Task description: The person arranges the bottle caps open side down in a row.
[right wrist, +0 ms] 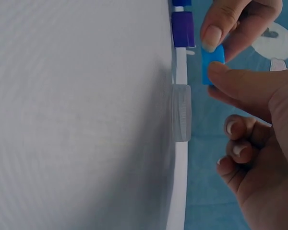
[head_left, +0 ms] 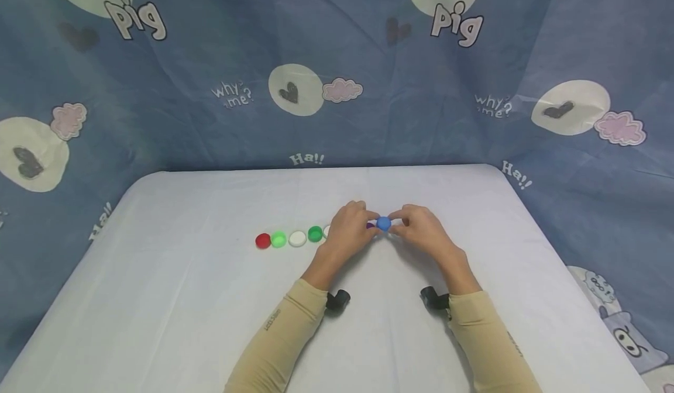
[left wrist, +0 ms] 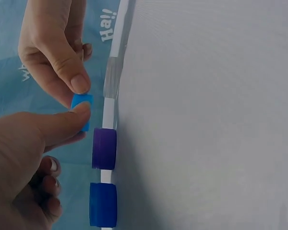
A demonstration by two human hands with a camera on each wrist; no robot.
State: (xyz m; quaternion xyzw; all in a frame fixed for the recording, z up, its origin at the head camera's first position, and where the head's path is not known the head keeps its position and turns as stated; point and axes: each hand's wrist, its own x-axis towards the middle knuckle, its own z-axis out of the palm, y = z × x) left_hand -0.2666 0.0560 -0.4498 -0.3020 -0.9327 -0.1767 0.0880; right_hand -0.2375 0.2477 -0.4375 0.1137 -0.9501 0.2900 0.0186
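A light blue bottle cap (head_left: 384, 224) is held up off the table between the two hands. My left hand (head_left: 347, 227) pinches one side of it with thumb and finger, while my right hand (head_left: 423, 229) pinches the opposite side. Below the raised cap, a purple cap (left wrist: 104, 148) and a dark blue cap (left wrist: 103, 205) stand on the table in the left wrist view. A clear cap (right wrist: 181, 113) sits under the right hand in the right wrist view. The left hand hides part of the row in the head view.
To the left along the row lie a red cap (head_left: 263, 241), a light green cap (head_left: 278, 240), a white cap (head_left: 297, 239) and a dark green cap (head_left: 315, 234). They rest on a white-covered table (head_left: 174, 299). A blue printed cloth (head_left: 337, 130) hangs behind.
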